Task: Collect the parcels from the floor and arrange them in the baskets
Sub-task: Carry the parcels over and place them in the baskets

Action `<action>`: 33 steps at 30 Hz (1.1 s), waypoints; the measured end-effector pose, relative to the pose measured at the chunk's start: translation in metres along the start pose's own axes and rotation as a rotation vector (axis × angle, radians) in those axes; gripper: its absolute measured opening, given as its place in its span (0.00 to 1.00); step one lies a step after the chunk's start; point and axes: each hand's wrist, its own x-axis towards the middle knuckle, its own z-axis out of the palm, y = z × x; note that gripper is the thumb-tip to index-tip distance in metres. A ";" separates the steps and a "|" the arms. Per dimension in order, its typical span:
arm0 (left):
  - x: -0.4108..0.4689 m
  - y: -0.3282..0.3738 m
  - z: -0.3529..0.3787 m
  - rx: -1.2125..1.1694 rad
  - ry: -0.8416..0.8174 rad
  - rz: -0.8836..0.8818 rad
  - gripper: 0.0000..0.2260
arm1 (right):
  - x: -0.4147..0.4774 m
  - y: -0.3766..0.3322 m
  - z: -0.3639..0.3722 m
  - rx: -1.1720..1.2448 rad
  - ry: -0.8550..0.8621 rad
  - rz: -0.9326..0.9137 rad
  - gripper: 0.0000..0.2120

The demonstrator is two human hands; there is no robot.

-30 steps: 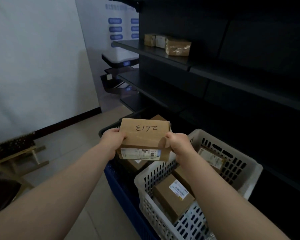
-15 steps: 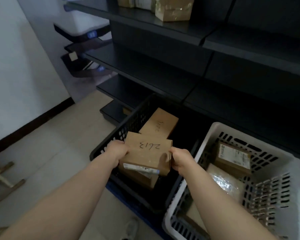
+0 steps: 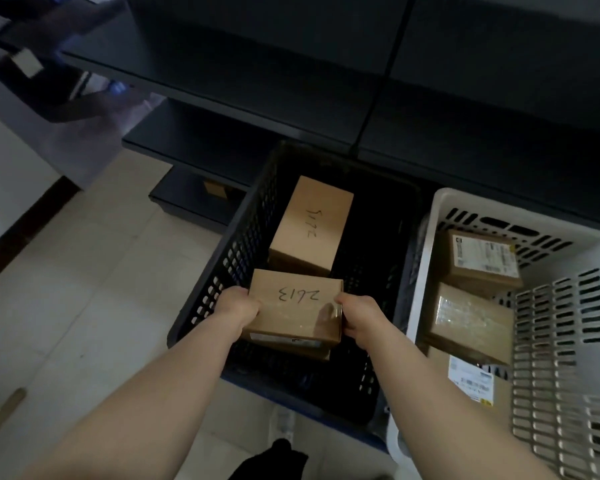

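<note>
We hold a cardboard box point(image 3: 297, 308) with handwritten digits on top by its two short ends. Our left hand point(image 3: 238, 308) curls round the left end and our right hand point(image 3: 359, 318) round the right. The box is low inside the black basket point(image 3: 222, 258), at its near end, just beside a longer box point(image 3: 310, 225) lying farther in. Close on the right, the white basket point(image 3: 420, 271) holds labelled parcels point(image 3: 482, 258).
</note>
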 end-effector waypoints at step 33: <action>-0.206 0.162 0.145 -0.265 -0.391 0.491 0.05 | -0.119 0.019 -0.215 0.517 0.371 -0.420 0.04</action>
